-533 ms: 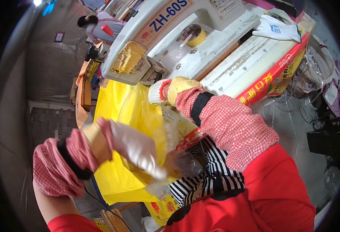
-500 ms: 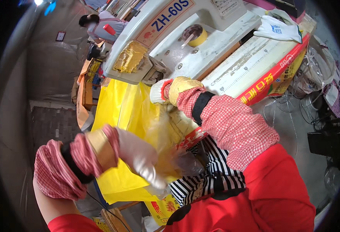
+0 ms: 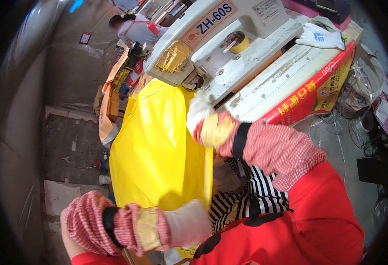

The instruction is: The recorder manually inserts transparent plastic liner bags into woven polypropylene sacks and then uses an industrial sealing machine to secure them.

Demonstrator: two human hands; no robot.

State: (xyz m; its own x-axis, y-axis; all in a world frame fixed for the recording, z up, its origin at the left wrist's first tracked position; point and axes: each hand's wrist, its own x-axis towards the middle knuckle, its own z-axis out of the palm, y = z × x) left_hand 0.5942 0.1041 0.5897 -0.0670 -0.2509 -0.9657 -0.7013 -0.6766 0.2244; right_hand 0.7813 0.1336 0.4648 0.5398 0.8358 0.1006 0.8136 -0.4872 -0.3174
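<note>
A large sheet of glossy yellow plastic (image 3: pixel 152 145) hangs from below the head of a pale grey machine (image 3: pixel 180 66) down toward my lap. My right hand (image 3: pixel 200 111), in a white glove, is at the sheet's upper right edge, close under the machine head; it is blurred, so its grip does not show. My left hand (image 3: pixel 190 223), also gloved in white, lies at the sheet's lower edge. Its fingers are hidden or smeared by motion. Red checked sleeves with black bands cover both forearms.
A roll of yellow tape (image 3: pixel 237 43) lies on the machine. To the right, a long white worktop (image 3: pixel 273 84) has a red and yellow printed sheet along its front and a spare white glove (image 3: pixel 321 36). Another person (image 3: pixel 136 30) is at the far left. Clear plastic bags (image 3: pixel 365 79) hang at right.
The yellow sheet has spread out smoother and its folds are fewer. My left hand has moved down and right, my right hand slightly right. The view has shifted a little.
</note>
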